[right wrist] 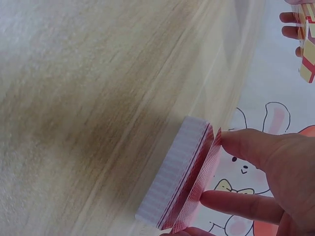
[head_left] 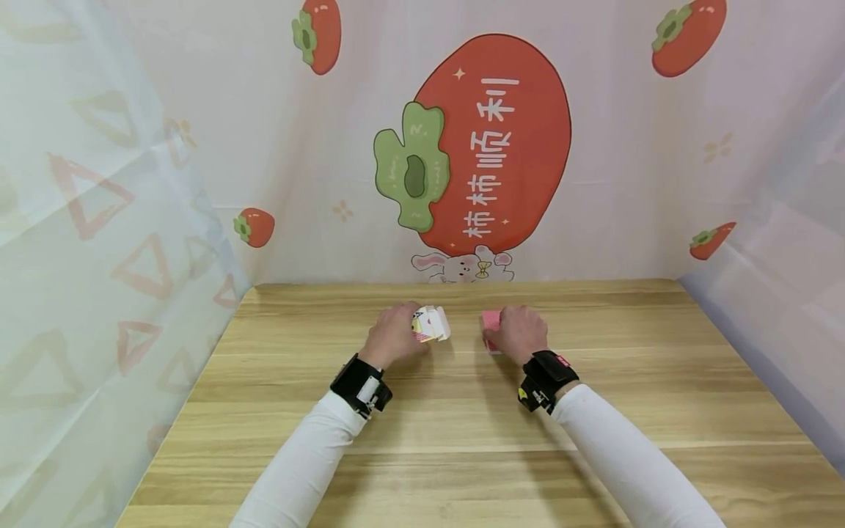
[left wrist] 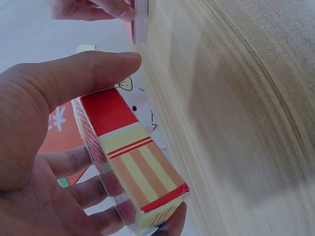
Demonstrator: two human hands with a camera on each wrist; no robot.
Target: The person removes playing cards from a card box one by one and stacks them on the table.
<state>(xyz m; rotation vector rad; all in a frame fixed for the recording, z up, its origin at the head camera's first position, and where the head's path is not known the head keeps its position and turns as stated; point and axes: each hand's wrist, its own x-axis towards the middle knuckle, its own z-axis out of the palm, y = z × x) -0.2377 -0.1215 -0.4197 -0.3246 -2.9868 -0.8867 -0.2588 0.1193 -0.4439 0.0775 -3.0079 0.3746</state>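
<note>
My left hand (head_left: 394,336) grips a playing-card box (head_left: 430,323) just above the table. Its white end flaps stand open on the right side. In the left wrist view the striped side of the box (left wrist: 140,152) shows, with the thumb along one end and the other fingers around it. My right hand (head_left: 523,334) is at a red-backed deck of playing cards (right wrist: 174,172) resting on the table. Thumb and fingers pinch a thin top layer of red-backed cards (right wrist: 198,189), tilted slightly apart from the stack beneath. How many cards are in that layer cannot be told.
The wooden table (head_left: 449,455) extends around both hands. Behind its back edge hangs a white curtain (head_left: 614,169) printed with persimmons and a rabbit. More light cloth hangs at the left and right sides. Each wrist wears a black strap with a camera (head_left: 361,385).
</note>
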